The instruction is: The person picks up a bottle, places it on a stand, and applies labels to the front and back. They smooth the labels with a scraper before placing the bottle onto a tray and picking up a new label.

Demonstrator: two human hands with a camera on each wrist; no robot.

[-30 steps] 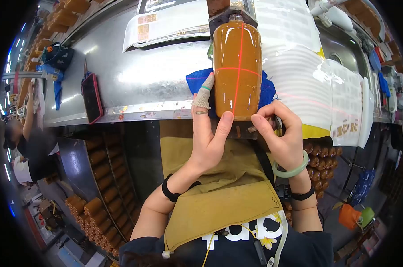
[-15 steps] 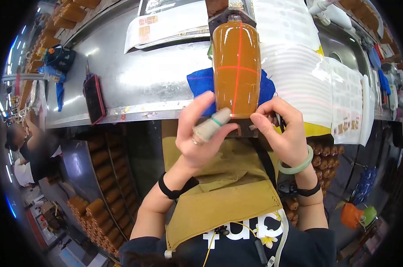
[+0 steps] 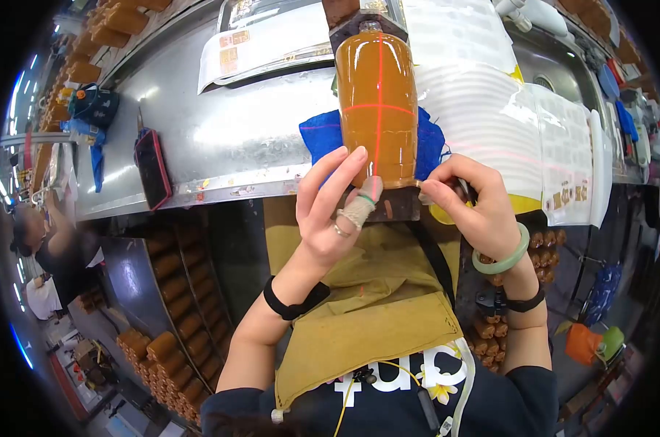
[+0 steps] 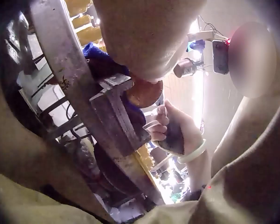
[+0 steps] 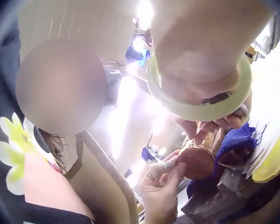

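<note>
A glossy amber-brown bottle (image 3: 378, 109) lies neck away on a support with blue cloth (image 3: 321, 137) under it; red light lines cross on it. My left hand (image 3: 332, 211) is at its base end. Its index finger wears a fabric finger cot (image 3: 359, 207) and rests at the base edge, while other fingers extend along the bottle's left side. At the base's right corner, the thumb and forefinger of my right hand (image 3: 476, 200) come together. A dark slim tool (image 4: 173, 136) lies in that hand, mostly hidden by the fingers; I cannot tell its kind.
White sheets with printed labels (image 3: 567, 193) lie right of the bottle, near a sink (image 3: 556, 65). A phone (image 3: 152, 169) lies at the metal bench's left front edge. Stacked brown bottles (image 3: 166, 371) stand below; another person (image 3: 53, 237) is at far left.
My left hand has left the bottle's left side, swung across the base, and now has its covered finger at the base edge. My right hand has shifted slightly right, relative to the bottle.
</note>
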